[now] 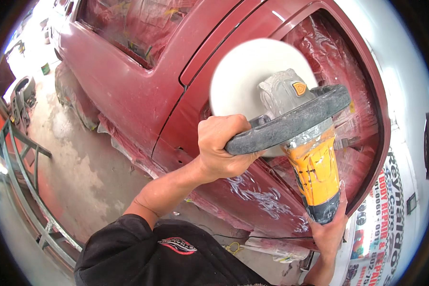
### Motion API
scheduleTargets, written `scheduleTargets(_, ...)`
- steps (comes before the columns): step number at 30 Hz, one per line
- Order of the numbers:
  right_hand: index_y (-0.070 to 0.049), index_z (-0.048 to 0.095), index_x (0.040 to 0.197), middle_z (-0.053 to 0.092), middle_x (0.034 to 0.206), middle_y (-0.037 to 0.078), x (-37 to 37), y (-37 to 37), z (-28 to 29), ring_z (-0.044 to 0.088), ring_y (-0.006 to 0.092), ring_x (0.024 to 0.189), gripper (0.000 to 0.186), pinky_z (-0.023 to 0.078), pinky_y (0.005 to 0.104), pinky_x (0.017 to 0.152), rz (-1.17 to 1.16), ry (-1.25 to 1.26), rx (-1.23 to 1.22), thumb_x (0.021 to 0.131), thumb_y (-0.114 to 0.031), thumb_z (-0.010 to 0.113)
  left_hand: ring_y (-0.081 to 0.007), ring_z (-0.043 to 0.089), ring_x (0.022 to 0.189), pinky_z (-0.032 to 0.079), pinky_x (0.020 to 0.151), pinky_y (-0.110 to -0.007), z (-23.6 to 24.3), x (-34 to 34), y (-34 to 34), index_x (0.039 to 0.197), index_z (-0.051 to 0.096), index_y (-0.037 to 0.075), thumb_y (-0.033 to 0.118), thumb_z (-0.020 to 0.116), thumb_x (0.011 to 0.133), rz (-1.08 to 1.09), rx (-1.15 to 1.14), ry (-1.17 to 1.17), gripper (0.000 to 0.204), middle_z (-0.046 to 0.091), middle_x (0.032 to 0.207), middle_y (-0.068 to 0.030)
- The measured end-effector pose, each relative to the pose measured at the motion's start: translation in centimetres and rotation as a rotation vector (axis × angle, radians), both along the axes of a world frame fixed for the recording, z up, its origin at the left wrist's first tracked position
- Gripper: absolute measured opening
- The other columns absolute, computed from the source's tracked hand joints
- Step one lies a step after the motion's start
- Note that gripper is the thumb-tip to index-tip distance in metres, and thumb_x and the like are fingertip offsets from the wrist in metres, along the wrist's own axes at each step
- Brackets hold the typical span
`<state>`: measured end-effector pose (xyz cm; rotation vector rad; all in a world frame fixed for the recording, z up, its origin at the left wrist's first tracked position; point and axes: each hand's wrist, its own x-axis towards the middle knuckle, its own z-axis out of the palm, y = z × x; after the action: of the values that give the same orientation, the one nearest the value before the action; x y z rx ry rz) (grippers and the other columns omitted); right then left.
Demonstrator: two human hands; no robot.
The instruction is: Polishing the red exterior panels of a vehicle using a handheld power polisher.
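A metal frame (27, 164) stands near the left edge of the floor (95, 186), beside the red car body (128, 93). The left hand (224, 145) has its fingers wrapped round the black loop handle (295, 118) of a yellow polisher (314, 164); its white pad (240, 71) overlaps the window opening's (352, 86) left edge, contact unclear. The right hand (330, 233) grips the polisher's rear end.

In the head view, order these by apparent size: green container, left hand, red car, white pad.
1. Red car
2. White pad
3. Left hand
4. Green container

Apparent size only: the container sits farther off.
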<state>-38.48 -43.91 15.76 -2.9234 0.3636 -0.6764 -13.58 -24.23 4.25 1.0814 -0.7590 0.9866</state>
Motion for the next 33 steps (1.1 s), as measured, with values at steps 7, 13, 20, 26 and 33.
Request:
scheduleTargets(7,0.0,0.028,0.159,0.063,0.133,0.028,1.1,1.5,3.7,0.068,0.0369,0.117,0.106,0.055,0.0415,0.096,-0.012,-0.108,-0.209,0.071,-0.003,0.087,-0.0096,0.059,0.057,0.045,0.053,-0.026,5.3,3.1,-3.1,0.085,0.066,-0.003,0.011,0.086,0.079,-0.131,-0.163,-0.042,0.025,0.065,0.066,-0.0055)
scheduleTargets(13,0.0,0.031,0.157,0.064,0.133,0.026,1.5,1.4,7.2,0.065,0.0369,0.121,0.103,0.048,0.0421,0.106,-0.09,-0.207,-0.441,0.071,-0.005,0.088,-0.004,0.054,0.061,0.043,0.054,-0.022,10.8,5.6,-5.7,0.084,0.066,-0.003,0.011,0.085,0.085,-0.379,-0.345,-0.102,0.024,0.064,0.068,-0.001)
scheduleTargets(20,0.001,0.031,0.157,0.063,0.133,0.027,1.4,3.6,8.1,0.064,0.0354,0.123,0.103,0.048,0.0403,0.105,-0.204,-0.272,-0.304,0.067,0.004,0.083,-0.0043,0.053,0.06,0.043,0.052,-0.025,13.0,6.6,-6.7,0.075,0.063,-0.001,0.013,0.086,0.084,-0.472,-0.38,-0.137,0.028,0.06,0.063,-0.0008)
scheduleTargets(26,0.0,0.031,0.157,0.059,0.138,0.027,-0.6,3.9,6.9,0.059,0.0404,0.127,0.108,0.045,0.0427,0.107,-0.265,-0.254,-0.353,0.064,0.001,0.086,-0.0128,0.052,0.044,0.039,0.045,-0.027,12.7,6.2,-6.3,0.067,0.057,0.004,0.01,0.088,0.074,-0.417,-0.365,-0.238,0.032,0.054,0.054,-0.0064)
scheduleTargets(33,-0.001,0.031,0.157,0.057,0.14,0.027,1.7,5.5,8.1,0.058,0.0378,0.128,0.106,0.042,0.0436,0.11,-0.275,-0.309,-0.434,0.067,-0.004,0.087,-0.0077,0.052,0.049,0.041,0.046,-0.027,16.6,8.0,-6.2,0.067,0.058,0.003,0.009,0.087,0.077,-0.471,-0.455,-0.268,0.032,0.054,0.054,-0.0047)
